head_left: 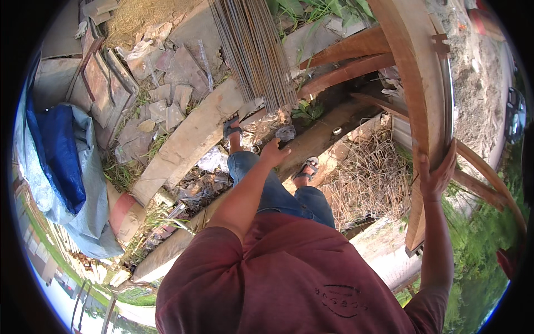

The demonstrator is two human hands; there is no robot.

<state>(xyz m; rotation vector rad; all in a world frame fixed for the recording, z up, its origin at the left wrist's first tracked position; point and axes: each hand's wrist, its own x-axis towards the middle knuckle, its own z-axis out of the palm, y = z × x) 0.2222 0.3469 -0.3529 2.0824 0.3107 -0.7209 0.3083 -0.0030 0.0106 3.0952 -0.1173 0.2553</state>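
Observation:
My right hand [438, 173] rests against the edge of a long wooden bench plank [414, 83] that carries a metal bar along its right side; the fingers wrap its edge. My left hand [273, 153] hangs loosely above my knee with the fingers curled and nothing in it. It is a little below the near end of a bundle of thin steel rods [256, 50] lying on a broad plank [189, 142]. My feet in sandals stand on wooden beams below.
Bent wire stirrups [364, 183] lie heaped between my legs and the bench. Broken tiles and rubble [147, 89] cover the ground at the left, beside a blue and grey tarpaulin [61, 161]. Brown timber beams [345, 64] cross under the bench. Grass lies at the lower right.

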